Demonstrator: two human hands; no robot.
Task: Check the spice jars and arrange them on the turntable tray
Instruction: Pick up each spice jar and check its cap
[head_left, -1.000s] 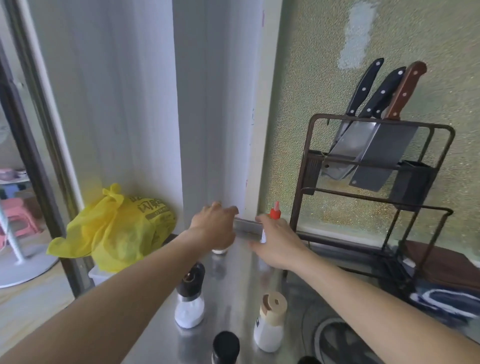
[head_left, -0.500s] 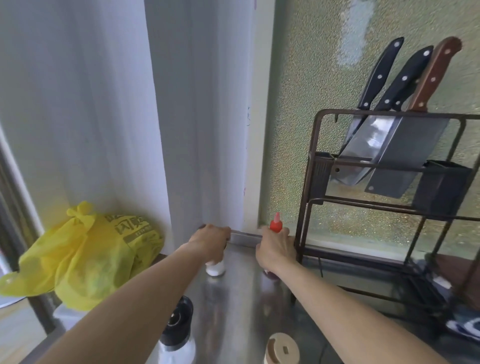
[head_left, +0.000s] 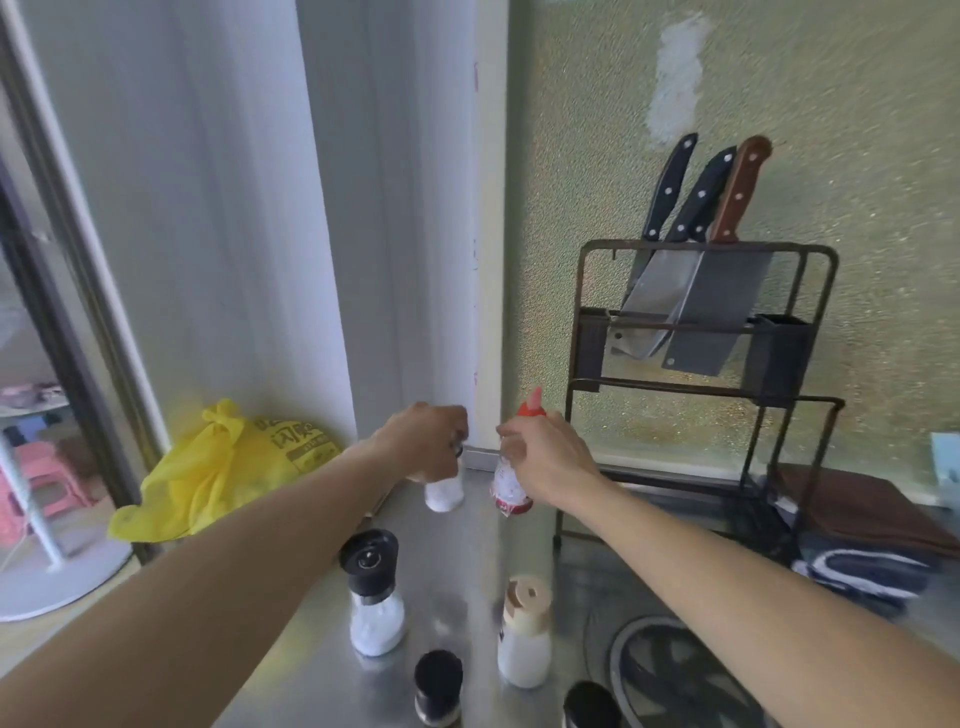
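Observation:
My left hand (head_left: 426, 447) grips a small white jar (head_left: 444, 492) from above and holds it just off the steel counter (head_left: 467, 561). My right hand (head_left: 545, 460) is closed around a red-capped squeeze bottle (head_left: 511, 488), tilted, also lifted. Nearer me stand a black-topped grinder jar (head_left: 374, 592) with white contents, a white jar with a tan lid (head_left: 524, 631), a black-lidded jar (head_left: 438, 686) and another dark lid (head_left: 592, 704) at the bottom edge. A round dark turntable tray (head_left: 670, 670) lies at the lower right, partly behind my right forearm.
A brown wire knife rack (head_left: 696, 374) with three knives stands at the right against the textured wall. A yellow plastic bag (head_left: 228, 467) sits at the counter's left rear corner. Folded cloths (head_left: 872, 566) lie at the far right. The counter's left edge drops to the floor.
Both hands have closed on the two rear bottles and lifted them off the counter, drawing them slightly towards me. The camera has tipped downward, showing more of the near jars.

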